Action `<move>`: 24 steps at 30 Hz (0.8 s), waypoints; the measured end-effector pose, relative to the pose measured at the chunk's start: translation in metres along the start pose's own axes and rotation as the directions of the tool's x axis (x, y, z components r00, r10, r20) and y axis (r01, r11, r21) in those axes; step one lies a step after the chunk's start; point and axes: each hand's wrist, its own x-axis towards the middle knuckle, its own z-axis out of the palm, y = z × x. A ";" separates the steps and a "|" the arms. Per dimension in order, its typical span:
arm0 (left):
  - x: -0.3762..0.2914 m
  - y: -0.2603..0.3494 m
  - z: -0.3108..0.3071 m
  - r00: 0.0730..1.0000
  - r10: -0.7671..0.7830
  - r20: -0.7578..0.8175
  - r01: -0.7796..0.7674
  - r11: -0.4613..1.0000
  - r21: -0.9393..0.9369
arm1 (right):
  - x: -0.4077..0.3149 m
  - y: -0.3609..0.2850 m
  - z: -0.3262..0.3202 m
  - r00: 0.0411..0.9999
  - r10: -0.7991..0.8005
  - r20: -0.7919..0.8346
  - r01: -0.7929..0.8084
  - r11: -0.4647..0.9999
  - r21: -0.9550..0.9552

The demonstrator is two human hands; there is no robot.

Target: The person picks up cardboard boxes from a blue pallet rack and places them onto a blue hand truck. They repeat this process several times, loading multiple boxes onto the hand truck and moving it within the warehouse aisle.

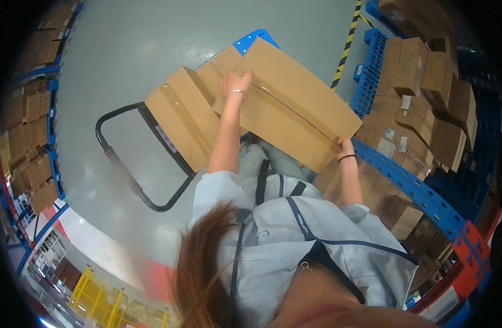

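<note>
A large closed cardboard box [300,90], with clear tape along its seam, lies at an angle before me. My left hand [235,83] grips its left end, the fingers partly hidden at the edge. At its right end, near the corner, my right hand [344,148] holds the edge. Beneath and beside it, another taped box [218,61] shows on a blue platform [257,39]. A further taped carton [181,115] stands on the left, next to the black tubular handle [130,176] of a platform trolley.
Stacked cartons [402,127] fill the right side, by a blue perforated rack beam [406,188] and a blue plastic pallet [370,74]. Black-and-yellow tape [345,53] marks the grey floor. Racks with more cartons [29,135] line the far left; a yellow barrier [95,299] stands lower left.
</note>
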 end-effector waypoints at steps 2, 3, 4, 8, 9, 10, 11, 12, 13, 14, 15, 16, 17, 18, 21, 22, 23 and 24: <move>0.042 -0.001 0.016 0.994 0.020 -0.104 -0.019 1.000 0.011 | 0.014 0.005 0.019 0.998 0.044 0.042 -0.045 0.999 0.020; 0.061 -0.004 0.023 0.985 0.046 -0.167 -0.046 0.999 0.005 | 0.021 0.009 0.029 0.994 0.086 0.063 -0.088 0.995 0.040; 0.079 -0.008 0.028 0.984 0.035 -0.173 -0.035 0.999 0.003 | 0.029 0.012 0.039 0.989 0.125 0.084 -0.130 0.990 0.062; 0.158 -0.014 0.022 0.999 0.039 -0.017 -0.035 0.978 0.207 | 0.059 0.036 0.087 0.928 0.166 0.334 -0.235 0.956 0.177; 0.170 -0.017 0.020 1.000 0.009 -0.030 -0.003 0.980 0.197 | 0.066 0.042 0.097 0.911 0.162 0.379 -0.248 0.950 0.190; 0.181 -0.020 0.018 1.000 -0.021 0.001 0.020 0.982 0.186 | 0.071 0.052 0.111 0.904 0.174 0.390 -0.270 0.940 0.208; 0.192 -0.023 0.016 0.999 -0.040 0.018 0.036 0.984 0.175 | 0.075 0.062 0.123 0.905 0.196 0.377 -0.295 0.929 0.224; 0.201 -0.026 0.016 0.998 -0.060 0.034 0.054 0.986 0.160 | 0.076 0.072 0.133 0.905 0.220 0.365 -0.317 0.920 0.231; 0.209 -0.030 0.018 0.999 -0.045 0.028 0.039 0.979 0.200 | 0.079 0.080 0.144 0.909 0.250 0.333 -0.336 0.913 0.233; 0.218 -0.036 0.020 0.999 -0.031 0.019 0.026 0.973 0.231 | 0.082 0.088 0.154 0.908 0.264 0.326 -0.349 0.907 0.235; 0.225 -0.043 0.023 1.000 -0.009 0.003 0.008 0.964 0.265 | 0.085 0.098 0.165 0.920 0.301 0.252 -0.361 0.901 0.239; 0.237 -0.050 0.024 0.997 -0.039 0.060 0.022 0.967 0.254 | 0.089 0.109 0.176 0.924 0.324 0.205 -0.369 0.896 0.246; 0.249 -0.057 0.025 0.992 -0.062 0.112 0.032 0.968 0.250 | 0.093 0.121 0.184 0.924 0.348 0.157 -0.378 0.890 0.254; 0.257 -0.063 0.032 0.982 -0.100 0.162 0.060 0.970 0.238 | 0.098 0.135 0.189 0.916 0.364 0.166 -0.397 0.880 0.259; 0.270 -0.087 0.047 0.994 -0.065 0.083 0.040 0.961 0.273 | 0.117 0.173 0.203 0.901 0.395 0.181 -0.433 0.852 0.294; 0.273 -0.091 0.050 0.994 -0.084 0.070 0.060 0.955 0.290 | 0.122 0.183 0.211 0.900 0.398 0.180 -0.436 0.843 0.316; 0.276 -0.095 0.050 0.994 -0.097 0.049 0.078 0.949 0.306 | 0.125 0.189 0.215 0.897 0.429 0.109 -0.441 0.840 0.316; 0.277 -0.097 0.050 0.989 -0.139 0.053 0.114 0.939 0.323 | 0.125 0.194 0.216 0.889 0.454 0.059 -0.449 0.838 0.311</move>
